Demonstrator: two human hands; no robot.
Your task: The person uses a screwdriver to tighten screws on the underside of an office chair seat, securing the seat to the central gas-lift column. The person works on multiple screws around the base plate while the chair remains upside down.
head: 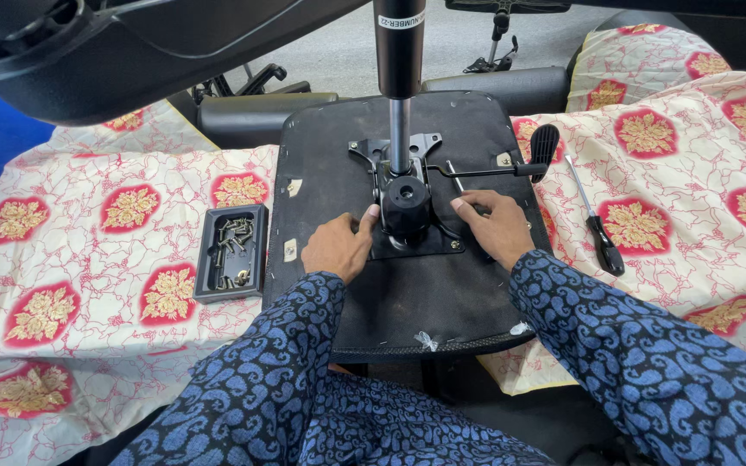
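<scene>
Fingers (371, 214) of the left hand (338, 248) curl loosely, the thumb tip touching the left side of the black tilt mechanism (407, 207); they grip nothing. The right hand (496, 226) lies on the mechanism's right side, fingers bent around a thin metal rod there, though whether they truly clamp it I cannot tell. The mechanism sits at the middle of the upturned black seat base (407, 293), with a gas cylinder (398, 103) rising upright from it and a lever with a black paddle handle (545, 143) reaching toward the seat's right edge. Bare seat underside lies open between the hands and the near edge, where the patterned blue sleeves (615, 345) cross it. The seat rests on a red-and-white floral cloth (88, 259). Just beside the seat's left edge lies a black tray of screws (231, 251); off its right edge, apart from it, lies a screwdriver (596, 220) with a black handle. Cloth to the far left and right is open.
</scene>
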